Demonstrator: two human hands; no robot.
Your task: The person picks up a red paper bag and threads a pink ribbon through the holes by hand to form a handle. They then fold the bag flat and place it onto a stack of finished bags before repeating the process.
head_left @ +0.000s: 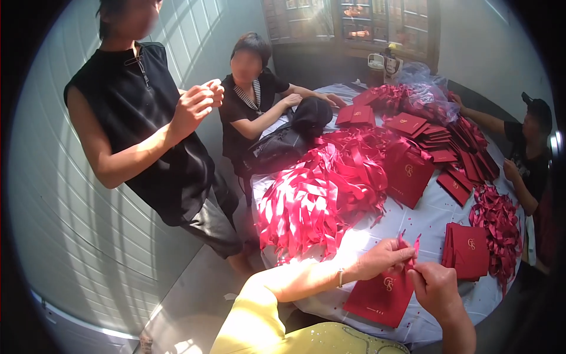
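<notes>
Wears a yellow top (253,318) nearest of all, and a thin bracelet (341,277) just behind the left grip (383,258). Pinches ribbon (417,242) between thumb and fingers of the left grip, with pink-red ends poking up past the fingertips. Has the right grip (436,288) pressed together too, pinching ribbon just below the left grip; cannot tell whether on the same strand. Has the red bag (372,304) directly beneath both grips, lying on the table (407,221), gold mark facing up.

Shows a bag stack (471,251) just beyond the right grip, and behind it, farther right, a small ribbon heap (494,221). Beyond the left grip, has a big ribbon heap (318,200), bright in the sun, with an upright bag (407,177) against its right side. Farther out from both grips, shows a bag pile (436,141), topped at the back by clear plastic (421,85).

Well left of the left grip, has a standing person (141,88) with raised hands close together. Beyond, has a second person (244,103) beside a black backpack (277,150); far right of the right grip, a capped person (533,138) reaching toward the bags. Farthest off, shows a window (386,23).
</notes>
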